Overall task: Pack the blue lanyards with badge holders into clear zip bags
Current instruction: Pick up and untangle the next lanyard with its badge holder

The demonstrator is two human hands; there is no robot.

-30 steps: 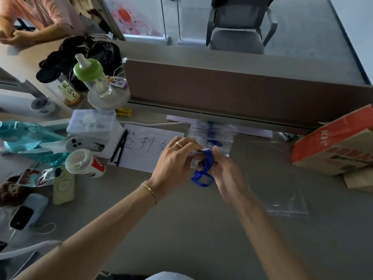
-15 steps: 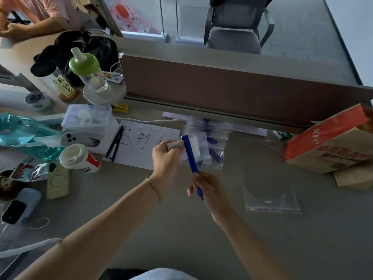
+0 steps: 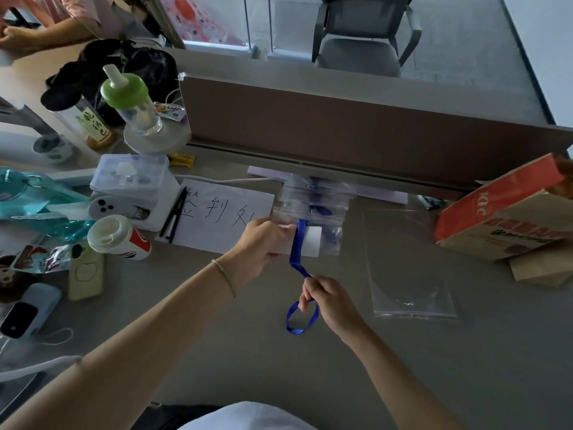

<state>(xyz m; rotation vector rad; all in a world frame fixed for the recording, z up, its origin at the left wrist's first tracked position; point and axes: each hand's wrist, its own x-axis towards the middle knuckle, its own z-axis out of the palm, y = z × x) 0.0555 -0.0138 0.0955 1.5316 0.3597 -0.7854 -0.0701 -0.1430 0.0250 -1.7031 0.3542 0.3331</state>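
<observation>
Hands both gripping — left hand (image 3: 263, 240) round the badge holder (image 3: 310, 242), right hand (image 3: 328, 301) pinching the blue lanyard (image 3: 297, 252).

Your grey counter (image 3: 279, 361) in dim light, brown partition panel (image 3: 341, 125) along its far edge, grey mesh office chair (image 3: 362, 35) beyond on grey floor (image 3: 465, 41), glass panels (image 3: 257, 20) behind.

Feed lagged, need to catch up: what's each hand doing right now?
Left hand: closed grip on the badge holder.
Right hand: pinching the blue lanyard, its loop hanging below the fingers.
</observation>
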